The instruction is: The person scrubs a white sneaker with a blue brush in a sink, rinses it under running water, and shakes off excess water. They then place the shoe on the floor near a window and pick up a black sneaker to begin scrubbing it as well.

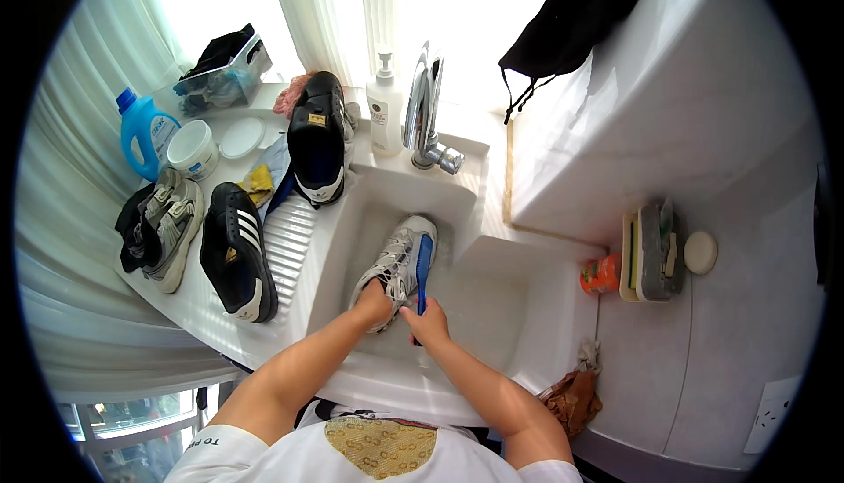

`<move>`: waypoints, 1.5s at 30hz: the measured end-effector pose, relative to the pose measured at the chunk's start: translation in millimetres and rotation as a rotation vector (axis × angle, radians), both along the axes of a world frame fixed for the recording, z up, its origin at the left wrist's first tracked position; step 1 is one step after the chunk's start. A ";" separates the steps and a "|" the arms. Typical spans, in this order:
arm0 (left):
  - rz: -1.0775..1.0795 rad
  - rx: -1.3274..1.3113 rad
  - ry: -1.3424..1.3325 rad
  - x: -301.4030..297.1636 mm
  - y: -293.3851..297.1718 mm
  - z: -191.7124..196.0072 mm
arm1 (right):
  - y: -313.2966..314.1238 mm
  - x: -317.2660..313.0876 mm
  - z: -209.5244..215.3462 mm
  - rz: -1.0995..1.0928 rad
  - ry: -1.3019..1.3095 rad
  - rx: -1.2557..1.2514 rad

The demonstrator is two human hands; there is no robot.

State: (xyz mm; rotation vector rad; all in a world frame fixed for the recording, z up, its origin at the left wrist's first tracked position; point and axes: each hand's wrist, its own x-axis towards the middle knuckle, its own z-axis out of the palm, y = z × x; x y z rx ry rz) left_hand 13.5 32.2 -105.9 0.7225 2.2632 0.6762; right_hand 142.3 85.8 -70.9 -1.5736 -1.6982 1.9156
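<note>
In the white sink [322, 285], a light grey sneaker [396, 259] lies with its toe toward the tap. My left hand [374, 305] reaches into the shoe's opening and holds it; its fingers are hidden inside. A blue brush [425, 265] rests along the sneaker's right side. My right hand [429, 325] is wrapped round the brush's handle. Cloudy water [479, 307] stands in the basin around the shoe.
On the left ledge stand two black sneakers with white stripes [237, 250] [316, 136], a grey sneaker [171, 232], a blue detergent bottle [145, 136] and a white tub [192, 151]. A white pump bottle [384, 109] stands beside the chrome tap [426, 114]. A wall holder [658, 253] is at right.
</note>
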 end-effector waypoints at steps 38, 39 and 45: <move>0.898 0.516 -1.136 -7.7 -23.2 14.7 | 46.6 73.9 10.1 0.508 -0.722 0.415; 0.947 0.577 -1.212 -5.9 -18.6 25.2 | 45.0 73.4 7.5 0.506 -0.739 0.424; 0.754 0.179 -0.831 2.6 19.1 -55.4 | 40.6 59.1 -24.1 0.552 -0.735 0.390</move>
